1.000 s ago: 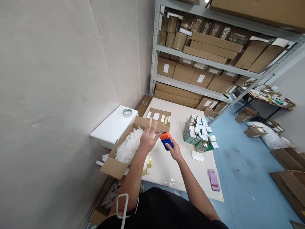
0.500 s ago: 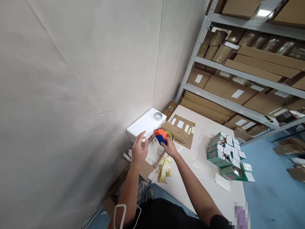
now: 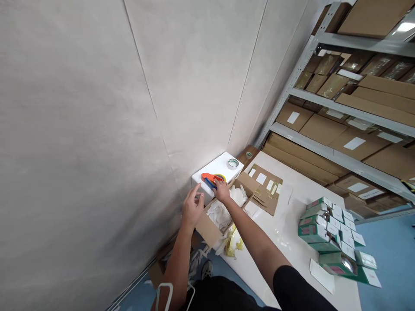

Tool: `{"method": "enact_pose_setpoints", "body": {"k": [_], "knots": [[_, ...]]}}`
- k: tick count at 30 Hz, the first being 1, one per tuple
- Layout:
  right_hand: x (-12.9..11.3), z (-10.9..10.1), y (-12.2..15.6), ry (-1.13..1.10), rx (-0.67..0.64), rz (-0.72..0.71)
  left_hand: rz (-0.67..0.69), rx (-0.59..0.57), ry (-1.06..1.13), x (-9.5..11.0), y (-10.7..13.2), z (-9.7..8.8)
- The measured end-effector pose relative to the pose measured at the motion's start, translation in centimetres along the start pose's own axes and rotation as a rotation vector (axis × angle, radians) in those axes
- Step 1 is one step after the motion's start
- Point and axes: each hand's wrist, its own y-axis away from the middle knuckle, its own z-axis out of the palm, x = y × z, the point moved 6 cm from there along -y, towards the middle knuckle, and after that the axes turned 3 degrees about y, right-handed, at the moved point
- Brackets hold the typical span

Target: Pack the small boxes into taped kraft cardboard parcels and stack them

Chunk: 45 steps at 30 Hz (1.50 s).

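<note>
In the head view my right hand [image 3: 222,191] is closed around an orange and blue tape dispenser [image 3: 210,177], which carries a yellow roll. The dispenser is over the top of a white box [image 3: 215,166] by the wall; whether it touches the box I cannot tell. My left hand [image 3: 192,209] is beside the near end of that box, fingers apart and slightly curled, holding nothing. Below both hands, an open cardboard box [image 3: 208,229] contains crumpled white paper [image 3: 221,213]. A pale tape roll [image 3: 233,163] lies on the white box.
On the white table [image 3: 285,229] are a flat cardboard piece [image 3: 266,203] with labels, several green and white cartons [image 3: 330,233], a white card [image 3: 322,275] and crumpled yellow tape [image 3: 232,244]. Shelves [image 3: 340,108] of brown boxes stand beyond. A pale wall [image 3: 181,86] borders the left.
My right hand has moved the tape dispenser left, toward the wall, over the white box. My left hand stays open near the box. The camera view has shifted, so the surroundings appear further right.
</note>
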Motion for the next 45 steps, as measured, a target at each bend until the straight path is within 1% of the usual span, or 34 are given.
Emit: {"method": "enact_pose_setpoints", "body": {"k": [3,5,7,9,13,16,18,20,22,24,26,29,32,34,36,40,43,45], "knots": [[0.5,-1.3,1.8,-0.084,0.121,-0.059,0.023,-0.004,0.008,0.1,-0.4,0.8],[1.4,-2.4,3.1,-0.135,0.196,-0.09,0.054,-0.022,0.019,0.6,-0.7,2.0],[2.6,-3.6,4.6,-0.17,0.265,-0.096,0.088,-0.064,0.034,1.3,-1.0,3.7],[4.2,-4.5,6.4,-0.197,0.319,-0.077,0.115,-0.142,0.051,2.0,-1.1,5.9],[8.3,-5.7,10.7,-0.243,0.361,0.019,0.152,-0.366,0.074,3.2,-0.7,11.2],[12.4,-6.4,14.9,-0.258,0.39,0.146,0.158,-0.511,0.104,3.9,0.4,15.6],[15.5,-7.0,18.4,-0.255,0.416,0.244,0.144,-0.569,0.135,4.3,1.4,18.7],[18.6,-7.6,22.4,-0.245,0.45,0.348,0.127,-0.632,0.173,5.0,2.7,22.2],[21.5,-8.1,26.9,-0.23,0.495,0.46,0.126,-0.731,0.206,6.2,4.5,25.9],[24.2,-8.3,31.6,-0.221,0.542,0.578,0.142,-0.842,0.228,7.8,6.6,29.5],[26.4,-8.3,36.3,-0.218,0.58,0.691,0.169,-0.933,0.245,9.7,8.8,32.5],[29.4,-8.2,42.5,-0.224,0.63,0.829,0.199,-1.037,0.263,12.4,12.1,35.9],[32.4,-8.8,47.2,-0.237,0.684,0.901,0.208,-1.114,0.25,14.2,14.9,38.3],[34.9,-9.6,49.4,-0.258,0.716,0.924,0.206,-1.139,0.224,15.0,16.4,39.6],[37.8,-10.4,51.0,-0.294,0.741,0.941,0.196,-1.144,0.183,15.7,17.7,40.8],[44.4,-11.1,53.0,-0.399,0.761,0.98,0.177,-1.136,0.074,16.8,20.2,43.7],[49.1,-10.9,54.2,-0.497,0.75,1.016,0.195,-1.197,-0.007,17.7,22.9,46.8],[51.6,-10.8,55.0,-0.556,0.747,1.016,0.21,-1.257,-0.059,18.3,25.0,49.5]]}}
